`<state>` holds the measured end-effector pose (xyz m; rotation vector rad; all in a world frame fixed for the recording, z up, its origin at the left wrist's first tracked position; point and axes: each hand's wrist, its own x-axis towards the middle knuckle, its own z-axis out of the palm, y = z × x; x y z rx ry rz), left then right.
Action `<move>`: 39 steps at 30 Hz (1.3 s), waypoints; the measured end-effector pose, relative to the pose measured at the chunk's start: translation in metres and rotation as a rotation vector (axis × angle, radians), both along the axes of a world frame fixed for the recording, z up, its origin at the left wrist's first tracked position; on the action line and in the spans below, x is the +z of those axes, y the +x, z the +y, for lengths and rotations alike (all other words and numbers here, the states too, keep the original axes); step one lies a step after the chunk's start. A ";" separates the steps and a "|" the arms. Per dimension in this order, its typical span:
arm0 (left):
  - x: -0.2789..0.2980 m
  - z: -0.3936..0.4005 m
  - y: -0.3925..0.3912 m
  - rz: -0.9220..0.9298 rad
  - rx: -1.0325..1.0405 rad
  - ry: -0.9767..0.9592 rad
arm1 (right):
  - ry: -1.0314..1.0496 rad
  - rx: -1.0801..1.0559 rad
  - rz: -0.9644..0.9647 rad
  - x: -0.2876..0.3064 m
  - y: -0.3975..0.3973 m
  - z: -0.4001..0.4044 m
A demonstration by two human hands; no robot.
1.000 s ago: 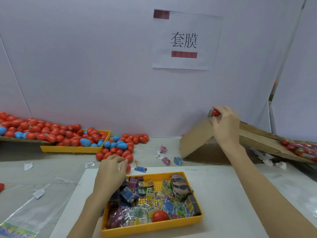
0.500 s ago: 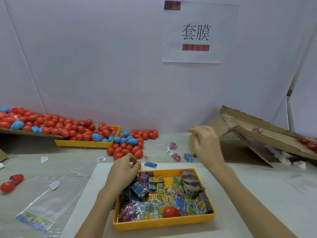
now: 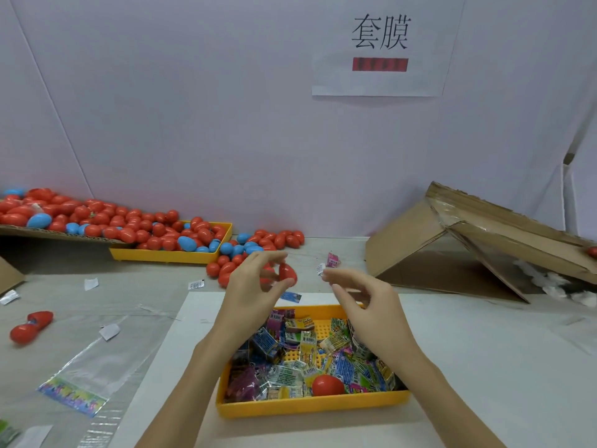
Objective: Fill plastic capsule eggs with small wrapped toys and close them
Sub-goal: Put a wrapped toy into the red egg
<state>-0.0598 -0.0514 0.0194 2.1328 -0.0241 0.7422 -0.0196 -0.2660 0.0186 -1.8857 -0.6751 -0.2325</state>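
In the head view, at frame centre, the left hand (image 3: 248, 287) pinches a red capsule egg (image 3: 287, 273) above the yellow toy tray (image 3: 310, 405). The right hand (image 3: 371, 305) hovers beside it, fingers loosely curled and apparently empty. That fingertip pinch looks light, so the egg could slip into the wrapped toys (image 3: 307, 354) as the right hand takes hold.

L hand (image 3: 248, 287) fingers pinching; R hand (image 3: 368, 305) fingers loosely curled, empty.

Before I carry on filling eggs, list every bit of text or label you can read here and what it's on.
"套膜": large black characters on the white paper sign on the back wall.
Red bar under those characters: blurred, unreadable.
Wrapped toys in the yellow tray: printing and barcodes too small to read.
Colourful strip on the clear bag: blurred.
Small white labels on the table: unreadable.
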 end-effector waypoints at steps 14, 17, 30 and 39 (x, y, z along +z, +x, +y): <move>0.014 -0.028 -0.009 -0.097 -0.327 -0.017 | 0.341 0.184 0.315 0.007 -0.011 0.007; 0.015 -0.031 -0.010 -0.180 -0.231 0.085 | 0.326 0.178 0.331 0.006 -0.011 0.007; 0.017 -0.034 -0.011 -0.255 -0.241 0.207 | 0.287 0.116 0.215 0.009 -0.012 0.007; 0.016 -0.035 -0.009 -0.274 -0.250 0.281 | 0.134 0.023 0.031 0.004 -0.016 0.008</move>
